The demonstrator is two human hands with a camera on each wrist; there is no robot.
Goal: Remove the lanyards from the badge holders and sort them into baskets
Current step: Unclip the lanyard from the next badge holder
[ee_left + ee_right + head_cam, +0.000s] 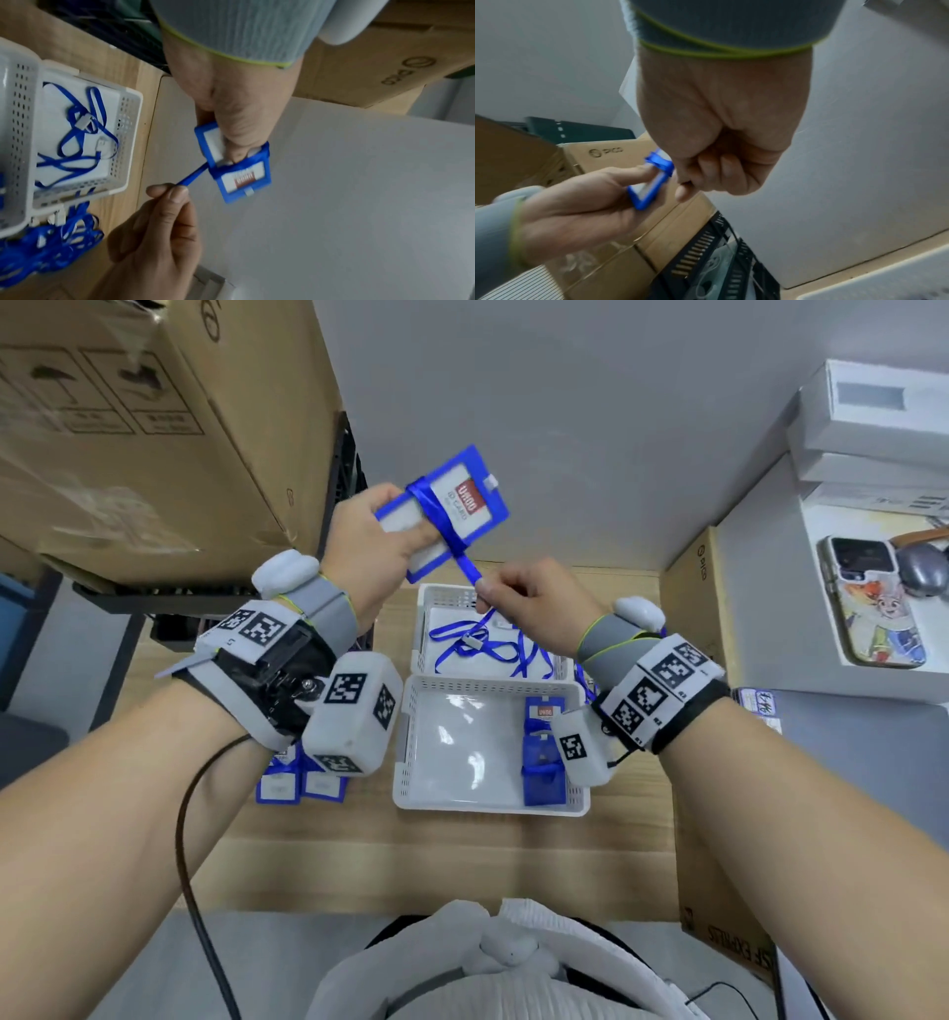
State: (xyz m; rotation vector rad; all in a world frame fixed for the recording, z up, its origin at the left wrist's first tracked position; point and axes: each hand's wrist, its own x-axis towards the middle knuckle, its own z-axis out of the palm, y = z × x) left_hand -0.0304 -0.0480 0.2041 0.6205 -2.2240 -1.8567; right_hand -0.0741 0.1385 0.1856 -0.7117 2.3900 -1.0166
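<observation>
My left hand (382, 541) grips a blue badge holder (464, 498) with a white card, raised above the far basket. A blue lanyard (436, 510) is wound around the holder's middle. My right hand (518, 600) pinches the lanyard's free end (470, 567) just below the holder. The left wrist view shows the badge holder (241, 176), the taut strap (192, 178) and the pinching right hand (169, 192). In the right wrist view the badge holder (649, 190) is edge-on between my left hand's fingers (639, 172). The far white basket (436, 603) holds loose lanyards; the near basket (411, 762) holds blue badge holders (544, 762).
More badges (300, 783) lie on the wooden table left of the near basket, and a heap of lanyards (51, 249) lies beside the baskets. Cardboard boxes (154, 428) stand at the left, a black crate (721, 263) behind. A phone (873, 603) lies on a white surface at right.
</observation>
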